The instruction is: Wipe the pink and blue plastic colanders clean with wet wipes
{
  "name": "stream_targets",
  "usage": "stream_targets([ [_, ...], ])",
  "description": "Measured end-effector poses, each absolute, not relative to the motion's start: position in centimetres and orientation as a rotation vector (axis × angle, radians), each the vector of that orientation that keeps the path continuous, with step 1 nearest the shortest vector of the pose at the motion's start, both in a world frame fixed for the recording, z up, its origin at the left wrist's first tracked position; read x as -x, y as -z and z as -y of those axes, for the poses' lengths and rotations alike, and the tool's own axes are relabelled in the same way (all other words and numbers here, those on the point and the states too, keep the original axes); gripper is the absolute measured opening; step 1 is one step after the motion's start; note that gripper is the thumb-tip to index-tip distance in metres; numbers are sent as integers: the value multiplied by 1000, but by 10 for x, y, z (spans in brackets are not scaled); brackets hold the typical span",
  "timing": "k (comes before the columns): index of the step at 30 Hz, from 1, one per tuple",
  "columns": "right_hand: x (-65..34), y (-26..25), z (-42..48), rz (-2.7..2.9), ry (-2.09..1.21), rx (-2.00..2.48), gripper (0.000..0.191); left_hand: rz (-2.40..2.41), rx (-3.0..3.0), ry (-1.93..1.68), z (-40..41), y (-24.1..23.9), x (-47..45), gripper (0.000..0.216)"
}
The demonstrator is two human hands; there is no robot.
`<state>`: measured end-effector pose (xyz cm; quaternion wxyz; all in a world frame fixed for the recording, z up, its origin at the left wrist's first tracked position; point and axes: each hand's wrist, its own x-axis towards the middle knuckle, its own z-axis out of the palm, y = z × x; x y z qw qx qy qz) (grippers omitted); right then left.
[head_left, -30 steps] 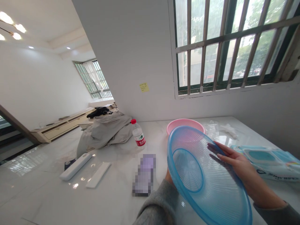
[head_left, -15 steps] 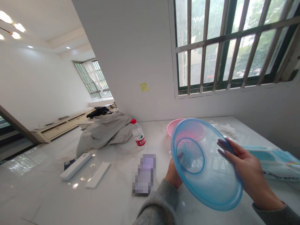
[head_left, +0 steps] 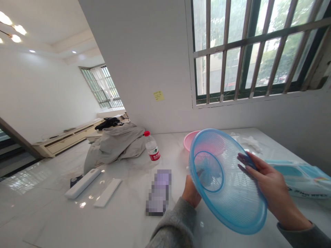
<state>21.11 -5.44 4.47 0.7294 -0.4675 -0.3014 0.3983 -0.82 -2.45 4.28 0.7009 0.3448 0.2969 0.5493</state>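
A translucent blue plastic colander (head_left: 232, 206) with a slotted wall and a ringed base is tilted up on edge in front of me. My right hand (head_left: 271, 186) grips its right side, with dark-nailed fingers over the wall near the rim. My left hand (head_left: 191, 193) is behind the colander's left side. Its fingers are mostly hidden and only dimly seen through the base, so their hold is unclear. A small white edge shows beside that hand, too little to name. Behind the colander stands a pink basin (head_left: 190, 140), partly covered by it.
A red-capped bottle (head_left: 152, 148) stands by a grey cloth heap (head_left: 119, 143). A blurred purple phone-like object (head_left: 159, 193) and white strips (head_left: 108, 193) lie on the glossy white table (head_left: 124, 224). A light-blue wipes pack (head_left: 305, 179) and crumpled clear plastic (head_left: 249, 143) are on the right.
The colander has turned slightly on its edge and its base has shifted a little to the left. Both hands keep nearly the same places.
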Motion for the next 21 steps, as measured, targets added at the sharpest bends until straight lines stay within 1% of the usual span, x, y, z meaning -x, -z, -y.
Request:
stream_targets([
  [6, -209, -54, 57, 638, -852, 1062, 70, -645, -782, -1193, 22, -42, 7, 50],
  [12, -208, -55, 58, 622, -860, 1074, 69, -688, -832, -1206, 28, -50, 9, 43],
  [21, -211, -51, 56, 636, -840, 1082, 72, -613, -769, -1253, 28, -51, 4, 52],
])
